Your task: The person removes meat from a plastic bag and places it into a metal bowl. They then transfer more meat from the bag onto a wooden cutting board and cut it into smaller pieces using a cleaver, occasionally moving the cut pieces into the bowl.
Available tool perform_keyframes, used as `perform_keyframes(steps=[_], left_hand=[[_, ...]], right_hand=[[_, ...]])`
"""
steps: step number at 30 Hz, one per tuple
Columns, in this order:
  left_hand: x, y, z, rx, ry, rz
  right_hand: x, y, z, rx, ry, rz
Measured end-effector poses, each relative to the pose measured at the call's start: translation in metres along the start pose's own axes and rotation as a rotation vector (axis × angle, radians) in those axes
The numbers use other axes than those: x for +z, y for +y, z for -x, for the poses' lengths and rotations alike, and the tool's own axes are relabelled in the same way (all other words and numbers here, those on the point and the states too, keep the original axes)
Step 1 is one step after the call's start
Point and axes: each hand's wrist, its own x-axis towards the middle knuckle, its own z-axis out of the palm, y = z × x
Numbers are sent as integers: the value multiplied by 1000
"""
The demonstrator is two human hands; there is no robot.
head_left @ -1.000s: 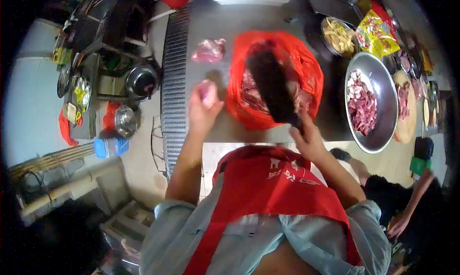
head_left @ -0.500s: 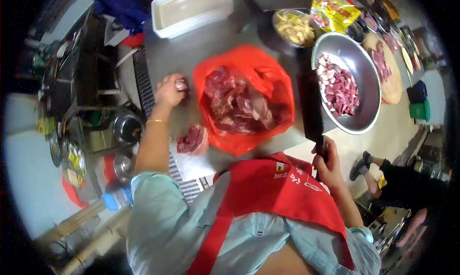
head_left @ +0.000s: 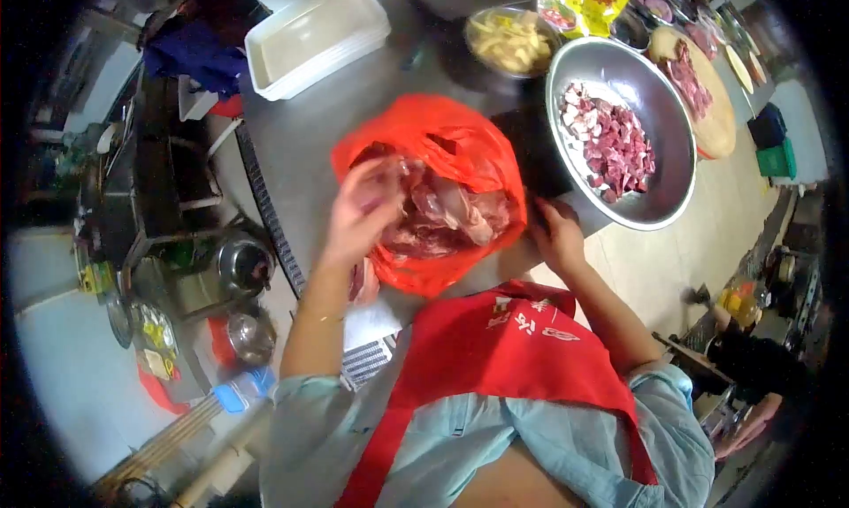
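A red plastic bag [head_left: 424, 110] on the metal table holds large pieces of raw meat [head_left: 451, 207]. My left hand [head_left: 367, 198] is over the bag's left side, at the meat; motion blurs its fingers, so I cannot make out whether they hold anything. Behind my left wrist a separate chunk of meat [head_left: 365, 282] is partly hidden. At the bag's right edge, my right hand [head_left: 557, 234] is closed around the handle end of a dark cleaver [head_left: 531, 150]. The blade is in shadow, low over or on the table. Beside it stands a steel basin [head_left: 676, 154] with cut meat cubes [head_left: 619, 150].
White stacked trays [head_left: 309, 39] sit at the table's back left. A bowl of pale yellow pieces [head_left: 511, 41] and a yellow packet [head_left: 584, 4] are behind the basin. Farther right is a round cutting board [head_left: 716, 110] with meat. Another person [head_left: 756, 366] is at lower right.
My left hand has moved from the bare table left of the bag to the meat inside it. My right hand has shifted up and left with the cleaver, toward the bag.
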Motion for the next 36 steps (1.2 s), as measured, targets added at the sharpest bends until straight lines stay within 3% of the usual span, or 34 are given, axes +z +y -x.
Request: perform_keyframes(steps=[3, 4, 10, 11, 14, 16, 17, 18, 20, 21, 24, 25, 26, 27, 30, 31, 32, 33, 36], left_hand=[[48, -28, -45, 225, 163, -912], [61, -28, -54, 186, 230, -1128], [66, -16, -96, -2, 179, -1278], [64, -9, -91, 11, 167, -1106], [38, -46, -49, 400, 276, -804], [20, -36, 15, 474, 287, -709], [12, -44, 47, 467, 418, -822], [4, -56, 79, 457, 548, -933], [-10, -82, 136, 259, 688, -1008], [-8, -85, 154, 211, 696, -1021], [3, -81, 186, 116, 698, -1106], [9, -78, 189, 131, 672, -1166], [14, -75, 188, 150, 642, -1224], [13, -86, 187, 206, 614, -1123], [27, -93, 178, -82, 353, -507], [26, -99, 176, 37, 267, -731], [27, -95, 175, 126, 329, -849], [28, -86, 175, 222, 388, -965], [13, -74, 172, 408, 502, -1215]], right_hand=[[-16, -45, -15, -245, 152, -62], [-19, -56, -18, -312, 165, -123], [-17, -84, -32, -416, 88, -239], [-16, -82, -32, -418, 84, -232], [-17, -70, -20, -423, 81, -254], [-10, -52, -12, -359, 93, -222], [-4, -43, -8, -322, 98, -206], [5, -35, -6, -195, 9, -497], [29, -19, -6, 77, -168, -1064], [41, -17, -9, 155, -120, -1015], [21, -28, -17, 440, -372, -952], [42, -9, -20, 289, -242, -906], [43, -7, -22, 274, -220, -899], [42, -3, -23, 260, -192, -886], [17, -6, -16, 150, -57, -836], [12, -2, -13, 119, -5, -753], [4, -2, -12, 90, 51, -674], [10, 8, -14, -117, 214, -433], [22, 20, -16, -35, -83, -110]])
